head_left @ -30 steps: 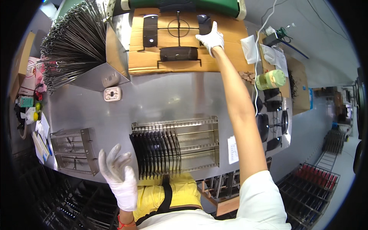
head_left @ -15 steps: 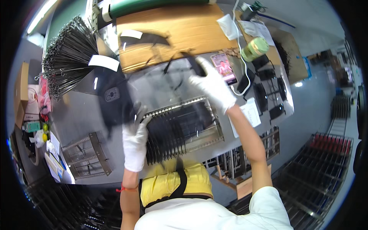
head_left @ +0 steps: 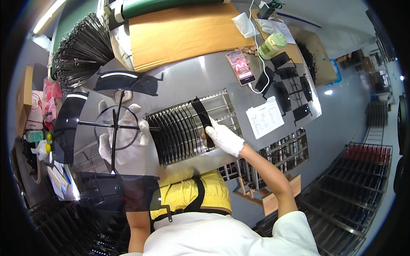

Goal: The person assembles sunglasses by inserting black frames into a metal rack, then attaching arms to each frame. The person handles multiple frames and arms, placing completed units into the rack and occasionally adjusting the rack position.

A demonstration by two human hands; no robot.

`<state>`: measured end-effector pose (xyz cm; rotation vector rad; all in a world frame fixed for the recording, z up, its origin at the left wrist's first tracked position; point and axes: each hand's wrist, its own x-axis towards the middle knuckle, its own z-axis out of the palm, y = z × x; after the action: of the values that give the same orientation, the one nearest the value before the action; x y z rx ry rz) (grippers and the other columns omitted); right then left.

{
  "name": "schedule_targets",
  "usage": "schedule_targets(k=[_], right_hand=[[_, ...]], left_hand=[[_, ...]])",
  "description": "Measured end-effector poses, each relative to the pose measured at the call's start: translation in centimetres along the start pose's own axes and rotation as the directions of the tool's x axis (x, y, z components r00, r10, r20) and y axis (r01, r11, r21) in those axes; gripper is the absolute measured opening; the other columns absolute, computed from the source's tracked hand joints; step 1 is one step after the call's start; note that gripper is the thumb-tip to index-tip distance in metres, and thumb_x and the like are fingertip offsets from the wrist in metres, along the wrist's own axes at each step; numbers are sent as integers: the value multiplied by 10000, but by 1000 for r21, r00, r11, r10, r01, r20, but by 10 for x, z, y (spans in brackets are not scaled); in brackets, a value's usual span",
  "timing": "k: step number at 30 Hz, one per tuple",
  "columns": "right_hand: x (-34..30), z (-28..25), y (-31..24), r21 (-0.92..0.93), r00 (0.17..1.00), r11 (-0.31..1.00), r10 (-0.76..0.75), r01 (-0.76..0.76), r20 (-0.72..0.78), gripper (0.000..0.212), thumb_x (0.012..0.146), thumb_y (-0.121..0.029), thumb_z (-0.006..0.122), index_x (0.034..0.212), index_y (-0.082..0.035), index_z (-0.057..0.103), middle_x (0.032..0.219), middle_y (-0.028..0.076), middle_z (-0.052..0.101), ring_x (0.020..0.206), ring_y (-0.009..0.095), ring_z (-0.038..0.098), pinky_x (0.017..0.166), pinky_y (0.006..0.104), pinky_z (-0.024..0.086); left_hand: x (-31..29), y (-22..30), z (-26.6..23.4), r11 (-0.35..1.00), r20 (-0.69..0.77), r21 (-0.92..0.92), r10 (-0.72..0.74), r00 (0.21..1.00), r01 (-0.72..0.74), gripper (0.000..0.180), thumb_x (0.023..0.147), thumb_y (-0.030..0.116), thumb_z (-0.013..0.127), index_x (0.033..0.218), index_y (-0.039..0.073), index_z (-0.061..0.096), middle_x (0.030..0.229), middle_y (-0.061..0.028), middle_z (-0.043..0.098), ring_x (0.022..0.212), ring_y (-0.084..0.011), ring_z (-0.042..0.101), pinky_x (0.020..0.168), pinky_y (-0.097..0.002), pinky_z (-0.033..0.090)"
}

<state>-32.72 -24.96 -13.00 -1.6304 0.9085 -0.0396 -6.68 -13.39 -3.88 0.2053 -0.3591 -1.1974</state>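
Note:
My left hand (head_left: 128, 149), in a white glove, is behind a black wire frame (head_left: 115, 125) with a ring and crossed rods, its fingers curled about the ring. Dark curved panels hang on the frame's ends: an upper panel (head_left: 124, 84), a left panel (head_left: 69, 128) and a lower panel (head_left: 115, 193). The fourth end points toward the metal rack (head_left: 226, 102). My gloved right hand (head_left: 224, 138) grips the lower end of a dark curved strip (head_left: 200, 112) over that rack. Several similar strips (head_left: 171, 134) stand in a row in its slots.
A bundle of black wire rods (head_left: 83, 49) lies at the back left beside a cardboard sheet (head_left: 183, 34). To the right are a phone (head_left: 241, 68) on a white cable, a green bottle (head_left: 272, 46), a paper sheet (head_left: 265, 118) and another panel-laden frame (head_left: 294, 88).
My right hand has come down and left from beside the phone to the rack. The frame at my left hand has swung round into clear view, and the left hand has moved up and left.

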Motion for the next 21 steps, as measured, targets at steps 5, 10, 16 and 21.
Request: schedule_targets(k=[5, 10, 16, 21], right_hand=[[0, 18, -21, -363, 991, 923, 108, -129, -76, 646, 1027, -450, 381, 1509, -30, 291, 820, 264, 665, 818, 413, 659, 755, 480, 506], [9, 28, -19, -577, 976, 815, -74, -57, -202, 683, 959, -499, 526, 1394, 23, 450, 883, 238, 674, 759, 391, 665, 697, 480, 542], [4, -6, -139, -666, 748, 651, -630, 363, -207, 791, 686, -344, 846, 1341, -22, 543, 1124, 199, 615, 997, 344, 631, 854, 411, 533], [-7, 5, -140, -914, 734, 382, -659, 137, -165, 631, 717, -261, 787, 1296, -90, 602, 957, 149, 588, 810, 279, 592, 700, 406, 498]], left_hand=[[-18, 10, -6, 999, 21, 35, -15, 1000, 14, 640, 953, 364, 607, 1535, 317, 344, 1377, -279, 381, 1126, -403, 531, 817, -417, 584], [-38, 16, -2, 993, -60, 110, -35, 998, 42, 684, 957, 411, 574, 1558, 276, 276, 1329, -295, 430, 1043, -381, 588, 850, -420, 572], [-32, -14, 25, 948, -108, 50, -309, 945, 316, 688, 938, 498, 506, 1510, 182, 289, 1233, -336, 496, 882, -408, 648, 661, -412, 600], [-23, -12, 40, 893, -181, -139, -447, 876, 427, 576, 956, 518, 464, 1354, 103, 499, 1175, -307, 536, 861, -401, 651, 637, -396, 590]])
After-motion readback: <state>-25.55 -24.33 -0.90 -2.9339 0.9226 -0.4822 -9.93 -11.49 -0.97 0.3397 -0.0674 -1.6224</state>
